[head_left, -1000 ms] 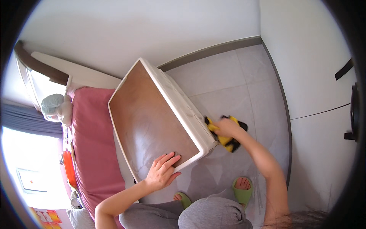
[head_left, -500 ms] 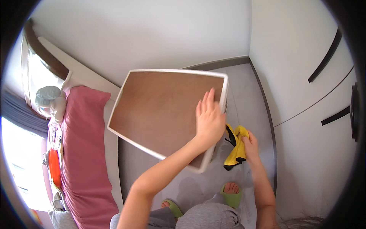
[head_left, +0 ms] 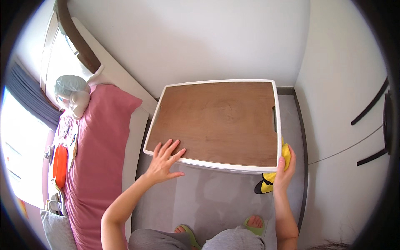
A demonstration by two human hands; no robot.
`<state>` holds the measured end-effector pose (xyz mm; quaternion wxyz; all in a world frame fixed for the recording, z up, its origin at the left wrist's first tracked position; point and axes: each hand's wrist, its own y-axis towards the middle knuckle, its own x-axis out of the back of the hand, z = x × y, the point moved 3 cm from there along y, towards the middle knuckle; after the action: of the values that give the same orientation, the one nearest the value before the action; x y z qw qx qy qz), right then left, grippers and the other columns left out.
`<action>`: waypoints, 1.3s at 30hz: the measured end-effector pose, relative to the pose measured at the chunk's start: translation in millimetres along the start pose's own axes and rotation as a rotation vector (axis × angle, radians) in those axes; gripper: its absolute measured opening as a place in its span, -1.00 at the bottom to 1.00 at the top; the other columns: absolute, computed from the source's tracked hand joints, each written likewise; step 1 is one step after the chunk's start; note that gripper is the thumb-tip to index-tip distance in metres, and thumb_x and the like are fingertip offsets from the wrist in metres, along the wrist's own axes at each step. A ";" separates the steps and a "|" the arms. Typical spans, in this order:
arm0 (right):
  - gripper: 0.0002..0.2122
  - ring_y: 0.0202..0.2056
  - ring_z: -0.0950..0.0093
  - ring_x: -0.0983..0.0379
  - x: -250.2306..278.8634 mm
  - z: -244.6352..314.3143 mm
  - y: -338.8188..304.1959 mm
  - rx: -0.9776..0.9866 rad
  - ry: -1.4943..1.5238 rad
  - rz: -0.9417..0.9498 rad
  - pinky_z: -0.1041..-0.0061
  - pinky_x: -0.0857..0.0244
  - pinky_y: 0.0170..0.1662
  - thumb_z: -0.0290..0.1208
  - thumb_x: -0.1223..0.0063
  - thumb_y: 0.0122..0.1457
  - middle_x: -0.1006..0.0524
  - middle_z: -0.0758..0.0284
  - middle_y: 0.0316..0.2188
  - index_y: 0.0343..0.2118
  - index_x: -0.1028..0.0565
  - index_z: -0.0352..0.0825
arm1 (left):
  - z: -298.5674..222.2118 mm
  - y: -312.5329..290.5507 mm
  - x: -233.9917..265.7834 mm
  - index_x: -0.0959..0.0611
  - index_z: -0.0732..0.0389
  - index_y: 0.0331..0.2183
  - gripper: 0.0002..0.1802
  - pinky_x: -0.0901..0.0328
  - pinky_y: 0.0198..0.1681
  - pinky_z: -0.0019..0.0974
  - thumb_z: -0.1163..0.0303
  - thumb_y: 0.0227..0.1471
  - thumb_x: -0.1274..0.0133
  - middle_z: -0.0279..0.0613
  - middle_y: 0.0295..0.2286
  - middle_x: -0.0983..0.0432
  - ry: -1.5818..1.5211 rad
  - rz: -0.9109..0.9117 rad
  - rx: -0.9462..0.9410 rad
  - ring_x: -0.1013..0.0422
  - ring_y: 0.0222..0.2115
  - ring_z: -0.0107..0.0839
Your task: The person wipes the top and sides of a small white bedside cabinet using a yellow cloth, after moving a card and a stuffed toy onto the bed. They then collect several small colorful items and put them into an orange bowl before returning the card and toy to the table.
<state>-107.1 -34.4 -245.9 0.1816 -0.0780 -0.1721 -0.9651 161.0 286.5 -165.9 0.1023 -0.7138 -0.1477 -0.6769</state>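
Note:
A rectangular brown wood-look top with a white rim (head_left: pixel 216 121) spans the space in front of me. Along its right side is a handle-like slot. My left hand (head_left: pixel 163 162) rests on its near left edge, fingers spread and the thumb stretched out below the rim. At the near right corner, my right hand (head_left: pixel 285 171) grips a yellow cloth with black edging (head_left: pixel 268 183) against the rim. Part of that cloth hangs below the corner; some of it is hidden behind the fingers and the rim. What supports the top is out of sight.
On the left stands a bed with a pink cover (head_left: pixel 104 158), holding a plush toy (head_left: pixel 73 96), an orange item (head_left: pixel 60 166) and a grey cushion (head_left: pixel 60 229). White cabinets with black handles (head_left: pixel 371 102) line the right. My feet wear green slippers (head_left: pixel 254 227) on the grey floor (head_left: pixel 200 200).
The top has turned straighter and shifted right in view. My left hand went from its right side to the near left edge. My right hand brought the cloth up against the near right corner.

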 end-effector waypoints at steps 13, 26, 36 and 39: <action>-0.60 0.06 0.27 -0.42 -57.8 -40.9 95.4 0.111 -0.009 -0.105 0.36 -0.24 0.14 -0.22 0.05 0.32 -0.50 0.16 0.04 0.08 -0.45 -0.41 | 27.7 48.8 -39.7 -0.42 -0.27 0.20 -0.41 0.11 0.25 0.26 0.10 0.13 -0.11 -0.32 0.27 -0.15 0.082 -0.293 0.184 -0.06 0.28 -0.20; -0.46 0.22 0.39 -0.24 -63.3 124.3 20.6 0.198 0.126 0.240 0.41 -0.10 0.28 -0.48 -0.10 0.22 -0.30 0.22 0.23 0.26 -0.24 -0.35 | 64.9 57.6 -37.5 -0.29 -0.29 0.27 -0.31 0.22 0.35 0.19 0.02 0.13 -0.09 -0.26 0.32 -0.02 -0.049 -0.160 0.222 0.14 0.36 -0.11; -0.72 -0.04 0.61 -0.44 -178.9 218.1 21.8 -0.208 0.369 0.944 0.56 -0.31 0.04 -0.36 0.18 0.41 -0.54 0.39 -0.06 0.05 -0.44 -0.36 | 29.3 -10.7 25.9 -0.15 0.15 0.33 -0.20 0.06 0.32 -0.21 -0.09 0.26 0.09 -0.07 0.23 -0.19 -1.823 -0.119 0.003 -0.09 0.26 -0.30; -0.74 -0.06 0.58 -0.45 -226.3 232.1 -13.9 -0.231 0.261 1.124 0.54 -0.32 0.04 -0.33 0.15 0.40 -0.55 0.38 -0.12 -0.01 -0.48 -0.35 | 54.8 -60.8 19.9 -0.20 0.12 0.31 -0.20 -0.02 0.28 -0.21 -0.06 0.21 -0.02 -0.11 0.15 -0.31 -1.505 -0.205 0.188 -0.19 0.19 -0.35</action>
<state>116.7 134.7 -82.7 0.6754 -0.0569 0.0259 -0.7348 191.9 363.7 -152.7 -0.0288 -0.9536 -0.2998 0.0011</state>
